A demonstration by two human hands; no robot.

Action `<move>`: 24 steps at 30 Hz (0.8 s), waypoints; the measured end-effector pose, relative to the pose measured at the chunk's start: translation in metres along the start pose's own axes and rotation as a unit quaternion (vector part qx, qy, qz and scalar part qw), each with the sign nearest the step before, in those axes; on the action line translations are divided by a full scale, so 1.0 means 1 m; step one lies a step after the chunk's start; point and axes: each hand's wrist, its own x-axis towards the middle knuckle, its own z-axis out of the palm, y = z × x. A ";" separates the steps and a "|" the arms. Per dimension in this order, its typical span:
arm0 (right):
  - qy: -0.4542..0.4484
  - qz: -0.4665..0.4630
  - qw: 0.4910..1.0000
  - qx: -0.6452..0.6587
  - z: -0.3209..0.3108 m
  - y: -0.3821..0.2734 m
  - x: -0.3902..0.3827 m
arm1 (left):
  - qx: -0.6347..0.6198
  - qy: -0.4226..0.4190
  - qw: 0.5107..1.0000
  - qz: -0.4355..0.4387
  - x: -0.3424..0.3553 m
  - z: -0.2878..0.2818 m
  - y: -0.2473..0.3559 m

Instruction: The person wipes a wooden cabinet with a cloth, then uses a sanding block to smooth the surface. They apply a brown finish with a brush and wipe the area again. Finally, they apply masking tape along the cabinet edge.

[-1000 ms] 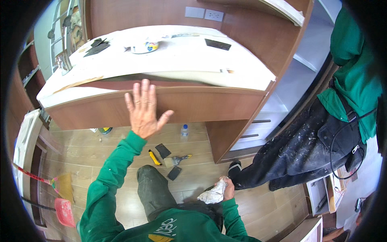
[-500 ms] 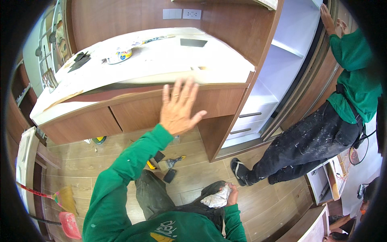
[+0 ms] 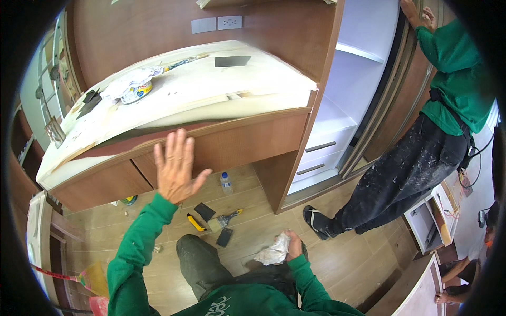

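Observation:
My left hand is stretched out, fingers spread and empty, in front of the wooden drawer fronts below the desk. Whether the palm touches the wood I cannot tell. Low over my lap, my right hand grips a crumpled white rag. Above the drawers lies the desk's pale top, with brown sheet material showing along its front edge. On it stand a small can under a white cloth, a paintbrush and a dark sheet of sandpaper.
On the floor lie a yellow cutter, a paintbrush, dark pads and a water bottle. A co-worker in green stands by the open white cabinet. A broom is at lower left.
My left hand has moved left along the drawer fronts, fingers still spread. My right hand still holds the rag, slightly shifted. The view has shifted, and the bottle now shows fully.

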 end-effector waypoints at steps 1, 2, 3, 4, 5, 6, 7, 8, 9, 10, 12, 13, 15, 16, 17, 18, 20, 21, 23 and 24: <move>-0.013 -0.002 1.000 -0.007 0.006 0.001 0.000 | -0.018 0.002 1.000 0.020 0.013 0.011 0.012; -0.028 -0.005 1.000 -0.002 0.005 0.006 0.005 | -0.031 -0.010 0.999 0.036 0.028 0.019 0.026; -0.032 0.000 0.999 0.004 0.006 0.008 0.004 | -0.043 -0.022 0.997 0.055 0.044 0.027 0.041; -0.036 0.004 0.999 0.009 0.007 0.008 0.001 | -0.055 -0.035 0.995 0.072 0.060 0.035 0.055; -0.042 0.012 0.999 0.013 0.010 0.010 -0.003 | -0.069 -0.041 0.993 0.085 0.073 0.040 0.067; -0.023 0.013 1.000 0.015 0.012 0.011 -0.009 | -0.084 -0.046 0.991 0.097 0.086 0.046 0.078; -0.013 0.018 1.000 0.018 0.010 0.013 -0.011 | -0.099 -0.051 0.988 0.107 0.097 0.052 0.088; -0.004 0.024 0.999 0.020 0.007 0.016 -0.012 | -0.109 -0.050 0.986 0.115 0.108 0.057 0.098; 0.006 0.028 0.999 0.024 0.005 0.016 -0.014 | -0.121 -0.047 0.984 0.123 0.121 0.062 0.108; 0.010 0.004 1.000 0.028 -0.002 0.020 -0.011 | -0.136 -0.051 0.981 0.128 0.128 0.065 0.117; 0.024 -0.029 0.999 0.032 -0.024 0.036 0.003 | -0.148 -0.035 0.978 0.146 0.146 0.075 0.129; 0.023 -0.022 0.999 0.035 -0.026 0.039 0.003 | -0.156 -0.047 0.976 0.145 0.140 0.080 0.128; 0.034 -0.013 0.999 0.039 -0.023 0.033 0.004 | -0.151 -0.032 0.975 0.160 0.130 0.085 0.119; 0.033 0.000 0.998 0.047 -0.042 0.043 0.023 | -0.144 -0.035 0.977 0.154 0.124 0.079 0.111; 0.000 -0.009 0.999 0.052 -0.057 0.047 0.035 | -0.137 -0.026 0.979 0.148 0.113 0.069 0.099; 0.020 0.021 0.996 0.082 -0.038 0.042 0.030 | -0.114 -0.037 0.984 0.133 0.094 0.056 0.082; 0.064 0.028 0.997 0.036 -0.036 0.051 0.039 | -0.020 -0.111 0.985 0.127 0.076 0.019 0.048; 0.079 0.029 0.996 0.012 -0.033 0.055 0.045 | 0.020 -0.114 0.986 0.121 0.061 -0.002 0.028; 0.084 0.043 0.995 -0.019 -0.032 0.068 0.064 | 0.048 -0.114 0.989 0.074 0.023 -0.023 -0.017; 0.088 0.051 0.994 -0.033 -0.030 0.075 0.071 | 0.048 -0.049 0.994 0.090 0.014 -0.044 -0.028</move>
